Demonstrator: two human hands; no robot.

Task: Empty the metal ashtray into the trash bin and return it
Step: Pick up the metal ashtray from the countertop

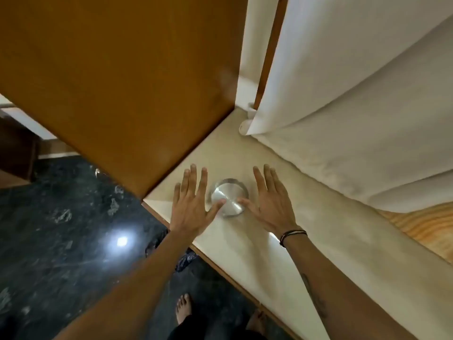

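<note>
Metal ashtray (229,198) round, upright on ledge (257,241), hands flanking.

Light: warm and fairly dim indoor light from overhead.
Glare: a white lamp reflection (121,241) shines on the dark polished floor (61,217); the metal ashtray (229,198) shows bright streaks.
Shadows: soft ones lie on the pale surface (282,261) under both forearms.
Sharpness: soft throughout, fingers slightly smeared.
Distortion: straight edges bow towards the frame's borders.

Dark marble floor (61,217), brown wooden panel (110,82), white curtain (355,106).
</note>
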